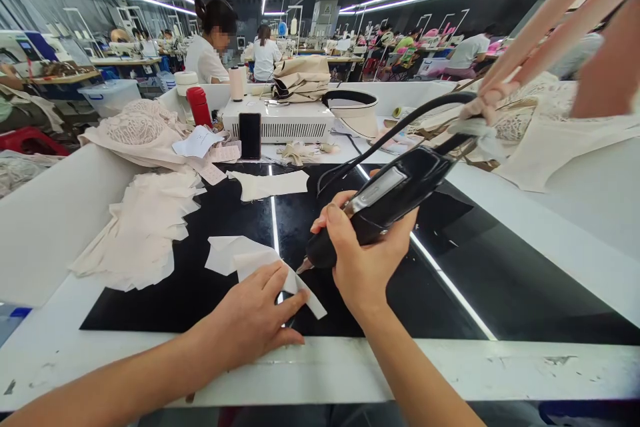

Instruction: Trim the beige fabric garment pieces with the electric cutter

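1. Head view, hands: my left hand [250, 320] lies spread flat. Its fingers press down the near end of a pale fabric piece [230, 253] on the black mat [225, 210] of the desk [350, 368]. My right hand [363, 263] is closed round the grip of a black hand tool [395, 193], with the thumb on top.
2. Head view, place: the fabric piece lies near the front edge of the mat, a little left of the middle. The tool's metal tip [304, 266] is at the piece's right edge. I cannot tell whether it touches the cloth or sits just above it.
3. Head view, progress: I judge this piece to be the one in work. No seam, cut or mark on it is clear enough to say how much is done. A pile of cut pieces [145, 230] lies at the left of the mat, and a single piece [273, 184] lies further back. Whether those are finished or waiting I cannot tell.
4. Head view, direction: the tool's long axis runs from far right, where the body is raised, to near left. The tip points down and left toward my left fingertips. Its cable [400, 127] arcs away from the rear of the tool, up and to the right. The fabric piece runs from far left to near right, passing under the tip.
5. Head view, around: a phone [249, 135] leans on a white box [285, 121] at the back, with a red bottle [199, 107] to their left. A co-worker's arm [613, 67] shows at the upper right, well apart from my hands.
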`<state>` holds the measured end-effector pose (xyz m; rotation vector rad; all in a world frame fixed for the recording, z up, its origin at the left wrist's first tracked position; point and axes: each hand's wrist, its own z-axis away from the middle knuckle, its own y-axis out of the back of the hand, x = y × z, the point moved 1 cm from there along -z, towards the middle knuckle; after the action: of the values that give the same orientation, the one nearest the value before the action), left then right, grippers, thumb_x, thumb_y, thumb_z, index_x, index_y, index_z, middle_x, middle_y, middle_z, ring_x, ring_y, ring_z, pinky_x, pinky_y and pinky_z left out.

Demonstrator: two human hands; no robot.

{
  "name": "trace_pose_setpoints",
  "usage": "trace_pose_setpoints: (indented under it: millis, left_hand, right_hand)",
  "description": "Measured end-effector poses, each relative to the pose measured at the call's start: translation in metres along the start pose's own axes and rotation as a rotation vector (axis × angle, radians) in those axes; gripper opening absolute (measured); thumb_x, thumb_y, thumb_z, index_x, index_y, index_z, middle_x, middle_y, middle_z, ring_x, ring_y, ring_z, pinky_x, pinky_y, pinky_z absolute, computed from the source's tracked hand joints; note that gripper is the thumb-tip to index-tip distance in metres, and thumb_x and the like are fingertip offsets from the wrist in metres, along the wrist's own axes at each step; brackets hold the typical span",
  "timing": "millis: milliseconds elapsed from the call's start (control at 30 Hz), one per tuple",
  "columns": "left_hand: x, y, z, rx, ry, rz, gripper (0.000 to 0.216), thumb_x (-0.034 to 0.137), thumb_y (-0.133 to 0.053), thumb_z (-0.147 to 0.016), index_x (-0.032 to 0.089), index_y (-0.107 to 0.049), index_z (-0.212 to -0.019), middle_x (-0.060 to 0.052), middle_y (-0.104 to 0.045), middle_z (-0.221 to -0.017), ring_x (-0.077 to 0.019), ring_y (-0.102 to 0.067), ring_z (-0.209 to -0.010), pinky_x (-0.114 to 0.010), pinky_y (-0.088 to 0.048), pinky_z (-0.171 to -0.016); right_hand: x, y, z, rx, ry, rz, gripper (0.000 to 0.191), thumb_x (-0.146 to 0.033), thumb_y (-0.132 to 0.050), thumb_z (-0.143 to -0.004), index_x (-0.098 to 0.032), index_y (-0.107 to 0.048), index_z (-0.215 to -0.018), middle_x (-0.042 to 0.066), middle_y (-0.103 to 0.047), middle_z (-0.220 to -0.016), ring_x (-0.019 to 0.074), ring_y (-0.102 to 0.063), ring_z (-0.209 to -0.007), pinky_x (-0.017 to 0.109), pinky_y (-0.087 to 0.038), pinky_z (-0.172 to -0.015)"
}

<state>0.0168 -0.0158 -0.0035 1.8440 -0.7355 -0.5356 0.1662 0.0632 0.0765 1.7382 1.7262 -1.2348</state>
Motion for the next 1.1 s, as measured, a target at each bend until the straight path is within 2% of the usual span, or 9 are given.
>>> trace_pose_setpoints:
  millis: [167, 300, 467, 533, 733, 867, 1100]
  left_hand:
    - [0.001, -0.001, 0.000, -0.018, 0.002, -0.002, 0.070, 0.065, -0.077, -0.091, 0.015, -0.061, -0.138, -0.024, -0.066, -0.131, -0.0385, -0.067, -0.126, -0.052, -0.062, -0.100]
    - [0.000, 0.001, 0.001, -0.009, -0.007, 0.030, 0.064, 0.063, -0.074, -0.094, 0.016, -0.061, -0.137, -0.023, -0.065, -0.132, -0.0385, -0.067, -0.126, -0.052, -0.062, -0.101]
    - [-0.003, 0.008, 0.006, 0.007, 0.036, 0.123, 0.047, 0.049, -0.058, -0.109, 0.016, -0.055, -0.143, -0.021, -0.064, -0.137, -0.0307, -0.070, -0.122, -0.040, -0.066, -0.094]
    - [-0.004, 0.009, 0.008, -0.006, 0.058, 0.141, 0.044, 0.045, -0.054, -0.111, 0.017, -0.054, -0.144, -0.020, -0.064, -0.136, -0.0290, -0.071, -0.119, -0.039, -0.066, -0.093]
    - [-0.003, 0.012, 0.008, -0.033, 0.087, 0.157, 0.044, 0.041, -0.070, -0.103, 0.017, -0.058, -0.138, -0.019, -0.065, -0.133, -0.0315, -0.072, -0.114, -0.041, -0.068, -0.088]
    - [-0.003, 0.012, 0.009, -0.032, 0.076, 0.149, 0.052, 0.041, -0.082, -0.095, 0.016, -0.060, -0.136, -0.021, -0.063, -0.136, -0.0371, -0.069, -0.122, -0.048, -0.066, -0.096]
    - [-0.004, 0.014, 0.010, -0.010, 0.044, 0.111, 0.061, 0.051, -0.084, -0.090, 0.016, -0.063, -0.135, -0.023, -0.065, -0.134, -0.0404, -0.069, -0.125, -0.052, -0.064, -0.100]
  right_hand:
    - [0.003, 0.000, 0.002, 0.031, -0.013, 0.064, 0.037, -0.025, -0.079, -0.075, -0.028, -0.052, -0.101, -0.009, -0.066, -0.079, 0.0125, -0.064, -0.056, 0.031, -0.058, -0.055]
    - [-0.002, 0.001, 0.004, 0.017, -0.023, 0.053, 0.038, -0.023, -0.079, -0.075, -0.028, -0.051, -0.099, -0.010, -0.066, -0.077, 0.0116, -0.062, -0.051, 0.030, -0.058, -0.053]
    - [-0.011, 0.003, 0.011, 0.019, -0.021, 0.038, 0.042, -0.019, -0.081, -0.073, -0.028, -0.050, -0.099, -0.011, -0.067, -0.074, 0.0115, -0.062, -0.049, 0.030, -0.058, -0.053]
    - [-0.013, 0.003, 0.013, 0.032, -0.039, 0.042, 0.043, -0.020, -0.082, -0.073, -0.028, -0.050, -0.100, -0.010, -0.068, -0.074, 0.0117, -0.062, -0.049, 0.029, -0.058, -0.052]
    - [-0.017, 0.003, 0.017, 0.042, -0.059, 0.033, 0.043, -0.019, -0.082, -0.073, -0.028, -0.050, -0.100, -0.011, -0.069, -0.074, 0.0116, -0.063, -0.050, 0.029, -0.059, -0.052]
    - [-0.019, 0.003, 0.017, 0.017, -0.055, -0.009, 0.044, -0.015, -0.082, -0.073, -0.028, -0.051, -0.101, -0.010, -0.069, -0.074, 0.0115, -0.062, -0.049, 0.028, -0.058, -0.050]
    - [-0.016, 0.004, 0.015, -0.002, -0.043, -0.043, 0.042, -0.016, -0.082, -0.076, -0.028, -0.051, -0.101, -0.009, -0.068, -0.075, 0.0121, -0.062, -0.051, 0.029, -0.057, -0.050]
